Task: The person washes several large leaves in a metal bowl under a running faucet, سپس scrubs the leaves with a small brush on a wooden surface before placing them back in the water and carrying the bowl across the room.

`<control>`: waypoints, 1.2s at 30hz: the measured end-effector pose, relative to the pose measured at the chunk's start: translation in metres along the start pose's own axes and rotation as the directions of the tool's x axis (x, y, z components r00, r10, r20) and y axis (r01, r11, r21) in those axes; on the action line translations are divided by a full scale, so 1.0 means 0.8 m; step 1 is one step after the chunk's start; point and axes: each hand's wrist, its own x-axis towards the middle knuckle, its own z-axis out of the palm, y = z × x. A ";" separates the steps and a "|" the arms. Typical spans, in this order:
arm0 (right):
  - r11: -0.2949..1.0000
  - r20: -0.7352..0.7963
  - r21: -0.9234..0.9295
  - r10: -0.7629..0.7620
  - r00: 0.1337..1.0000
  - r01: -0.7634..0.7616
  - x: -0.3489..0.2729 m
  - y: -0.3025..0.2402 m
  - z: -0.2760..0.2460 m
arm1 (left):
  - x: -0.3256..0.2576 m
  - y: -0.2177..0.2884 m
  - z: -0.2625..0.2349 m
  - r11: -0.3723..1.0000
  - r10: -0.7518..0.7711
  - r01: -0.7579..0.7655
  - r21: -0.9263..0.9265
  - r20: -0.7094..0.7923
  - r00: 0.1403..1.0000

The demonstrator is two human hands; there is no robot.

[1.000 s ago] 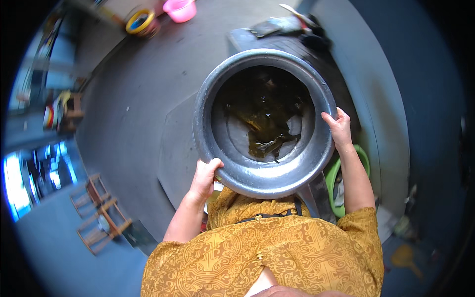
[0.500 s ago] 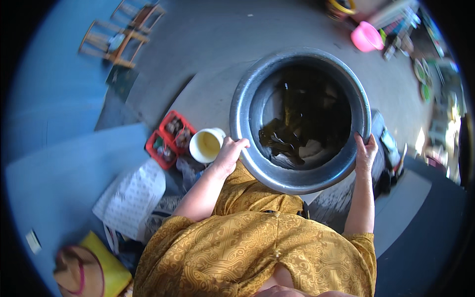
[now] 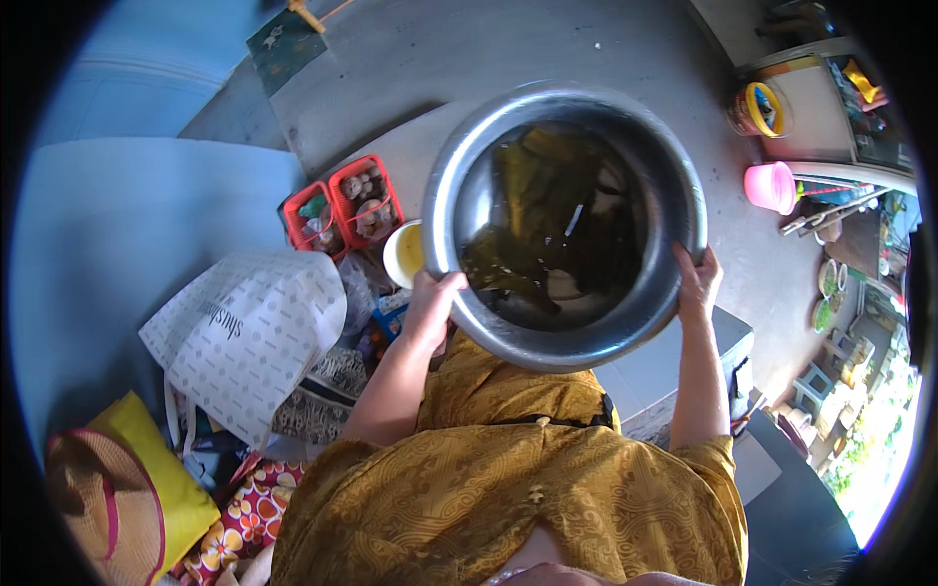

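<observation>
A large round metal basin (image 3: pixel 567 354) is held up in front of my body. Inside it lies dark liquid with wet, brownish-green leafy pieces (image 3: pixel 532 215), possibly seaweed; I cannot tell for sure. My left hand (image 3: pixel 431 301) grips the near left rim, its thumb laid over the edge. On the right rim my right hand (image 3: pixel 698 277) is closed in the same way, fingers under the lip. A white bucket (image 3: pixel 404 256) with a yellowish inside stands just beyond my left hand, partly hidden by the basin.
Red baskets (image 3: pixel 366 200) of bulbs or roots stand at the left by a blue wall. Nearer are a white patterned bag (image 3: pixel 254 322), a straw hat (image 3: pixel 103 508) and a yellow bag (image 3: pixel 161 479). A pink tub (image 3: pixel 770 188) and yellow-rimmed bucket (image 3: pixel 762 109) sit far right.
My view has swung to the right, bringing the doorway side in and the wooden chairs mostly out. The basin sits slightly further left in view, still in both hands; its liquid and contents have shifted.
</observation>
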 end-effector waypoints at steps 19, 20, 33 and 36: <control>0.979 0.232 -0.040 -0.184 0.955 0.198 0.165 -0.104 0.051 | 0.019 0.021 0.062 0.940 -0.036 -0.050 -0.336 -0.243 0.969; 0.978 0.248 -0.035 -0.189 0.950 0.204 0.174 -0.102 0.043 | 0.020 0.016 0.075 0.943 -0.026 -0.059 -0.328 -0.250 0.968; 0.981 0.316 0.063 -0.194 0.929 0.183 0.231 -0.065 0.004 | 0.043 -0.017 0.124 0.949 0.000 -0.035 -0.312 -0.111 0.994; 0.978 0.275 0.064 -0.209 0.939 0.199 0.234 -0.060 0.001 | 0.040 -0.009 0.130 0.965 0.022 -0.044 -0.258 -0.089 0.996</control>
